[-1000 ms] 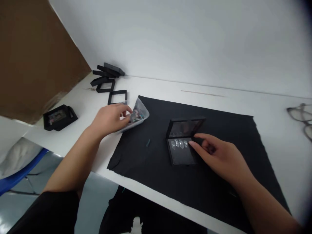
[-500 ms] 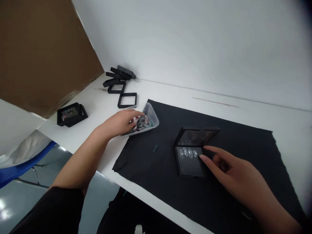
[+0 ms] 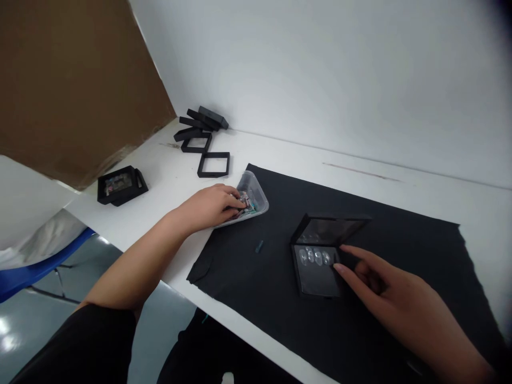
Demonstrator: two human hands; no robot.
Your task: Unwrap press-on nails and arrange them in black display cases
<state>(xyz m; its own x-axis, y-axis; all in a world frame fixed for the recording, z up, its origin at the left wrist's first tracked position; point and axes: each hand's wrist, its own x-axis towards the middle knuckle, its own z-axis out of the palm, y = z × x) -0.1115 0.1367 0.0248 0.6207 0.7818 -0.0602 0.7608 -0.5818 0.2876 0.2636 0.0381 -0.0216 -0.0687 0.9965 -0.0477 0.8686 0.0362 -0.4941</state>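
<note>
My left hand [image 3: 214, 208] reaches into a clear plastic tub [image 3: 260, 198], its fingers bent a little apart over a heap of small shiny pieces [image 3: 248, 202]. Some of the heap is hidden under the fingers. My right hand [image 3: 390, 282] has its thumb and forefinger at the right side of a hinged black case [image 3: 320, 280], near the hinge. The case lies with its clear-windowed lid [image 3: 330, 230] raised. A row of several clear oval pieces [image 3: 314, 256], like false nails, sits along its upper inner part.
A black sheet [image 3: 276, 288] lies under the case, with a small dark green piece [image 3: 260, 246] on it. Black frames [image 3: 214, 165] stand at the back against the white wall. Two stacked black cases [image 3: 120, 185] rest at the left, and a blue chair [image 3: 44, 266] is beyond.
My left hand has gone deeper into the tub, its fingers now down among the pieces. My right hand stays at the case. The whole view has shifted slightly.
</note>
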